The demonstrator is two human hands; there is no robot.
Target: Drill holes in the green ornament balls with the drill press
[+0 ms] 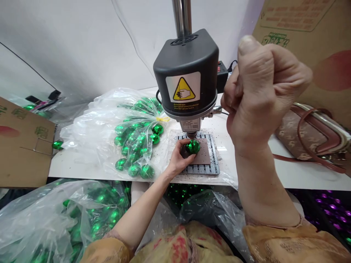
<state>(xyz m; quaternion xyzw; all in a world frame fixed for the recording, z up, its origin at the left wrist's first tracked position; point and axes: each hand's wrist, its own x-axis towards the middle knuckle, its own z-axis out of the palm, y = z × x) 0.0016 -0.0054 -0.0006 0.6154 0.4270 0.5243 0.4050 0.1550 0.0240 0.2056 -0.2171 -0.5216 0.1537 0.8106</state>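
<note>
My left hand [179,159] pinches a shiny green mirrored ball [193,146] between thumb and fingers. The ball rests on a brown square pad [204,155] over the slotted metal base [215,160], right under the chuck of a black-headed bench drill press [186,69]. Whether the drill tip touches the ball, I cannot tell. Raised at the right of the machine, my right hand [255,87] is closed in a fist. A metal lever [218,109] sticks out from the press toward that fist, and its grip is hidden by my fingers.
Left of the press lies a clear plastic bag [93,120] of green balls, tied with yellow. Another bag of them [95,215] is below the table edge. Cardboard boxes [24,146] flank both sides. A handbag [307,135] sits at right; dark specks litter the base.
</note>
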